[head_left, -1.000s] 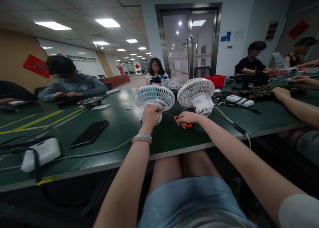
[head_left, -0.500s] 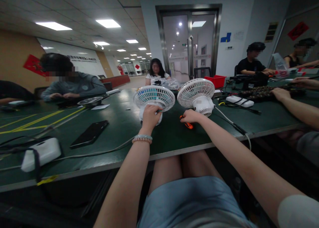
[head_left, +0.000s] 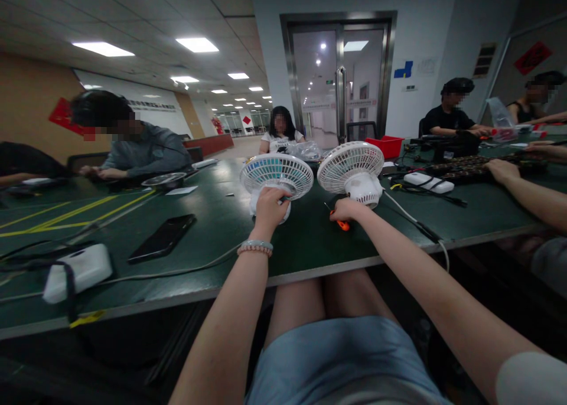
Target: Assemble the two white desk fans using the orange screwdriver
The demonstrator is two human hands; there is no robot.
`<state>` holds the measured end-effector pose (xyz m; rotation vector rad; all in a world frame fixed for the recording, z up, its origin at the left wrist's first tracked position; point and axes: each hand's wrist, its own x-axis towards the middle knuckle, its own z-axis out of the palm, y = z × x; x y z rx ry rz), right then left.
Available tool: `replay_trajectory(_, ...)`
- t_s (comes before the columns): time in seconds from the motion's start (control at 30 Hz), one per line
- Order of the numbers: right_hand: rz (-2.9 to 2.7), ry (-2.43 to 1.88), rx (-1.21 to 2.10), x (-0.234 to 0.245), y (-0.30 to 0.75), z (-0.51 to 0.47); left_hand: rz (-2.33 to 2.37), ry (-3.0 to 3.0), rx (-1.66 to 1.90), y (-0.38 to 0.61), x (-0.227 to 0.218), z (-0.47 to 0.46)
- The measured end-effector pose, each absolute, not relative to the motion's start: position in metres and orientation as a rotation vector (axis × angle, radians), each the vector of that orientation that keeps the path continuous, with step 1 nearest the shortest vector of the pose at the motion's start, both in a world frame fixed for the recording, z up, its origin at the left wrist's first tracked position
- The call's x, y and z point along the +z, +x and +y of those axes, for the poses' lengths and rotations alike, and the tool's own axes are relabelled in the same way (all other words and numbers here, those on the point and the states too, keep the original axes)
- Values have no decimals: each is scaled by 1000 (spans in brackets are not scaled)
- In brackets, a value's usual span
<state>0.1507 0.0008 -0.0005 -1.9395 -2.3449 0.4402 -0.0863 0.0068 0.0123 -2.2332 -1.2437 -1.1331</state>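
Observation:
Two small white desk fans stand side by side on the dark green table (head_left: 212,228). My left hand (head_left: 269,208) is closed around the base of the left fan (head_left: 275,175), just under its round grille. My right hand (head_left: 348,209) is closed on an orange-handled screwdriver (head_left: 342,224), whose thin shaft sticks up to the left. That hand sits just in front of the right fan (head_left: 351,167), close to its white base. A beaded bracelet circles my left wrist.
A black phone (head_left: 163,237) lies to the left, with a white box (head_left: 77,270) and a grey cable near the front edge. A white adapter (head_left: 428,182), cables and a red bin (head_left: 388,145) sit to the right. Several people are seated around the table; another person's arm (head_left: 527,193) reaches in at right.
My right hand has drawn the screwdriver away from the left fan, rightward, to the front of the right fan. My left hand has stayed on the left fan's base.

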Motion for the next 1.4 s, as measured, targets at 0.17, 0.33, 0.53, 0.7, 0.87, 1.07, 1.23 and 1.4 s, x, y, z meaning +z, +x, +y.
replay_trajectory(0.17,-2326,-1962,370,-1,152,0,-1211,-2237,-1165,-86,12,6)
replay_trajectory(0.33,-2333,-1980,292,1,154,-1,-1257,-2238,-1146,-85,13,5)
replay_trajectory(0.53,-2279,-2035,304,7,153,-5,-1239,-2243,-1137,-85,13,5)
replay_trajectory(0.7,-2225,-2063,270,9,152,-7,-1258,-2248,-1124,-85,13,4)
replay_trajectory(0.87,-2165,-2029,188,7,153,-3,-1263,-2227,-1123,-85,13,4)
replay_trajectory(1.07,-2028,-1993,163,8,155,-2,-1256,-2240,-1137,-86,13,4)
replay_trajectory(1.23,-1944,-1902,162,10,156,-2,-1294,-2253,-1144,-85,13,4)
replay_trajectory(1.4,-1891,-1840,147,11,156,-4,-1269,-2242,-1144,-85,12,3)
